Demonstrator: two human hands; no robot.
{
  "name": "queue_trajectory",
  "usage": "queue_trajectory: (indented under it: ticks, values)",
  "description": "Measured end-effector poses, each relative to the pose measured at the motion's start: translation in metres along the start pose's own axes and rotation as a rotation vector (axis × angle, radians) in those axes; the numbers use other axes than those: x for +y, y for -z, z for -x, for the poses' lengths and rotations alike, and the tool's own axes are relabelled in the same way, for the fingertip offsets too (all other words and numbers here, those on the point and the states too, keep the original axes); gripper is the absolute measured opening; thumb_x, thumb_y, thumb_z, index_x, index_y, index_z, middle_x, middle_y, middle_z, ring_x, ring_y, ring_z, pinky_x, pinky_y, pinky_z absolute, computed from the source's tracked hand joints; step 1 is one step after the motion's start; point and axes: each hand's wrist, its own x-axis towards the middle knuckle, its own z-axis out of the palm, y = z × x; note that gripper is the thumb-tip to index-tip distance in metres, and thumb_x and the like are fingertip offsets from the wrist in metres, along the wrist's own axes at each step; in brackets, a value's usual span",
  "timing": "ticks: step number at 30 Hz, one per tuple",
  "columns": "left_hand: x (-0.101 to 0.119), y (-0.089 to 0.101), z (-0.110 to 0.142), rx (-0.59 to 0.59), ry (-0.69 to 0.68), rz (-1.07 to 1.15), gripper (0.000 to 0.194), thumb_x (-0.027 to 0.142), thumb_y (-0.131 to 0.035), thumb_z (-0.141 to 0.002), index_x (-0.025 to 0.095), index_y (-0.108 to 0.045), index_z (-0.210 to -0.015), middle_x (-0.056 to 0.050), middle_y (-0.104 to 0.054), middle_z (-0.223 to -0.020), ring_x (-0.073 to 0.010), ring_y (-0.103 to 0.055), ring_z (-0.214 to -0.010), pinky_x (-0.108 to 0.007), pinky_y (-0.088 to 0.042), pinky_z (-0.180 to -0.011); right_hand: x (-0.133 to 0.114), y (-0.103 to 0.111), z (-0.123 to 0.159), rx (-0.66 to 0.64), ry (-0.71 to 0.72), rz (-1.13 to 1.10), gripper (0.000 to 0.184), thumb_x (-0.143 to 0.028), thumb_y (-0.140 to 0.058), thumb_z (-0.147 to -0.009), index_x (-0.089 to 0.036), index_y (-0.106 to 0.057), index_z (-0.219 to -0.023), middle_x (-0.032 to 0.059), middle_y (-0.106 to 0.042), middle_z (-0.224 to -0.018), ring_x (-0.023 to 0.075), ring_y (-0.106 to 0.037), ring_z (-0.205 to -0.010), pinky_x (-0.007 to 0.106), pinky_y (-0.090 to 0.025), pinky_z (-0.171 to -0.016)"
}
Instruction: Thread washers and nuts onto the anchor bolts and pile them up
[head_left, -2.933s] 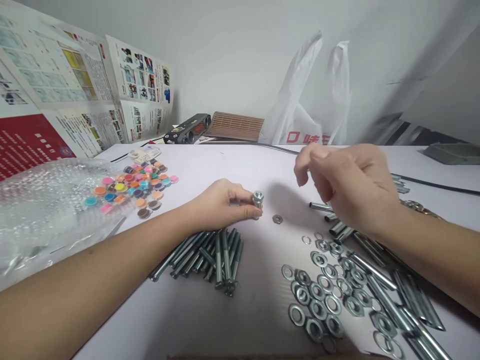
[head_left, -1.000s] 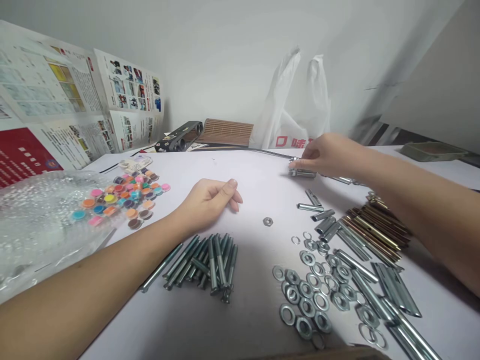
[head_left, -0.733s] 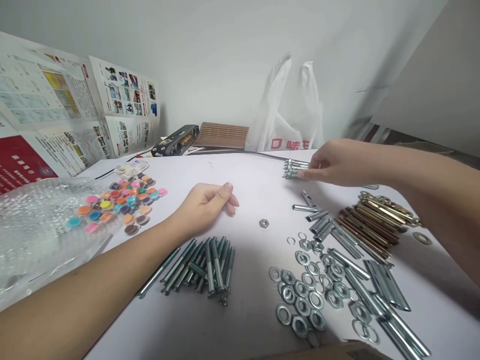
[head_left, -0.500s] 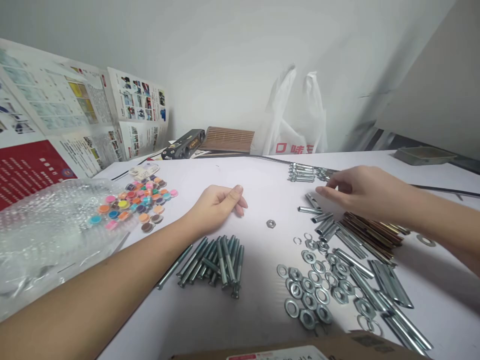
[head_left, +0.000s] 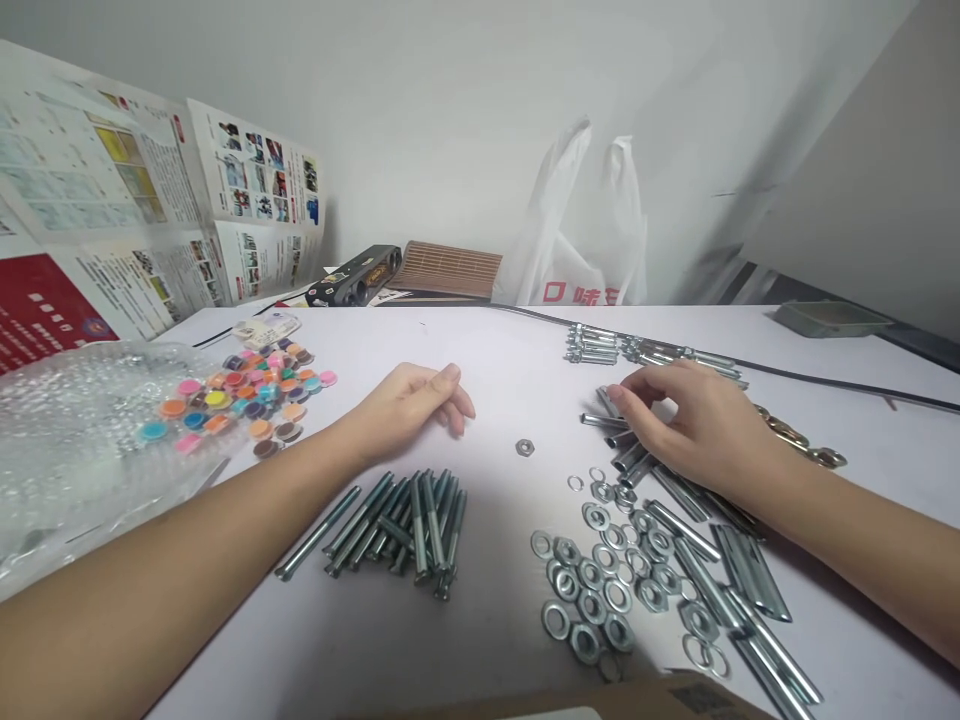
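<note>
My left hand (head_left: 412, 405) rests on its side on the white table, loosely curled, thumb a little apart from the fingers, with nothing visible in it. A single hex nut (head_left: 525, 448) lies to its right, and a pile of long steel bolts (head_left: 401, 530) sits below it. My right hand (head_left: 686, 415) has thumb and forefinger closed at the end of a short metal sleeve (head_left: 604, 400), which still lies on the table. More metal sleeves (head_left: 626, 455) lie under and beside this hand. Below them spread several nuts and flat washers (head_left: 600, 590).
Assembled expansion bolts (head_left: 592, 343) lie at the back right, by a black cable (head_left: 810, 380). Brass-coloured hooks (head_left: 825, 457) show behind my right wrist. Colourful small pots (head_left: 240, 390) and bubble wrap (head_left: 90, 450) cover the left. A cardboard box (head_left: 660, 700) borders the front.
My right hand has lowered and moved left, its fingertips now at the short sleeve. My left hand keeps its loosely curled pose. The view has shifted slightly.
</note>
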Motion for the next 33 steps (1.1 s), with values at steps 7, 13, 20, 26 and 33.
queue_trajectory:
  ticks: [7,13,20,26,33]
  values:
    - [0.000,0.000,0.000,-0.029,-0.030,0.032,0.061,0.059,-0.040,-0.092,0.007,-0.070,-0.080,-0.010,-0.068,-0.064,-0.0174,-0.064,-0.065,-0.031,-0.047,-0.072,-0.032,0.019,0.012,0.004,0.242,-0.115,0.019,-0.033,-0.051,-0.089,-0.021,-0.064,-0.082,0.0042,-0.064,-0.075,0.0190,-0.056,-0.074,0.035,-0.044,-0.070]
    - [0.001,0.000,0.001,-0.026,-0.019,0.041,0.062,0.059,-0.039,-0.092,0.007,-0.070,-0.080,-0.010,-0.067,-0.064,-0.0174,-0.062,-0.063,-0.031,-0.046,-0.069,-0.128,0.023,0.000,-0.547,0.108,-0.269,0.047,-0.052,-0.044,-0.089,-0.020,-0.056,-0.058,0.0003,-0.052,-0.049,0.0105,-0.040,-0.043,0.029,-0.028,-0.042]
    - [0.004,0.000,0.003,0.000,-0.008,0.028,0.062,0.059,-0.039,-0.092,0.008,-0.070,-0.076,-0.010,-0.066,-0.067,-0.0156,-0.060,-0.065,-0.028,-0.046,-0.068,-0.163,-0.006,-0.035,-0.960,0.002,-0.399,0.042,-0.053,-0.058,-0.075,-0.018,-0.053,-0.052,0.0029,-0.055,-0.051,0.0121,-0.042,-0.042,0.030,-0.032,-0.040]
    - [0.005,-0.001,0.002,0.002,-0.007,0.033,0.056,0.053,-0.041,-0.092,0.008,-0.069,-0.075,-0.009,-0.065,-0.064,-0.0162,-0.059,-0.064,-0.029,-0.047,-0.068,-0.159,-0.005,-0.029,-0.919,-0.058,-0.526,0.025,-0.029,-0.056,-0.071,-0.018,-0.052,-0.049,0.0017,-0.051,-0.046,0.0114,-0.040,-0.039,0.029,-0.031,-0.039]
    - [0.009,0.002,0.004,-0.061,-0.096,0.013,0.029,0.023,-0.045,-0.081,0.014,-0.051,-0.054,-0.002,-0.054,-0.056,-0.0136,-0.050,-0.061,-0.025,-0.041,-0.065,-0.151,-0.007,-0.024,-0.715,0.030,-0.560,0.026,-0.030,-0.056,-0.068,-0.019,-0.043,-0.049,-0.0025,-0.043,-0.043,0.0080,-0.034,-0.038,0.025,-0.027,-0.036]
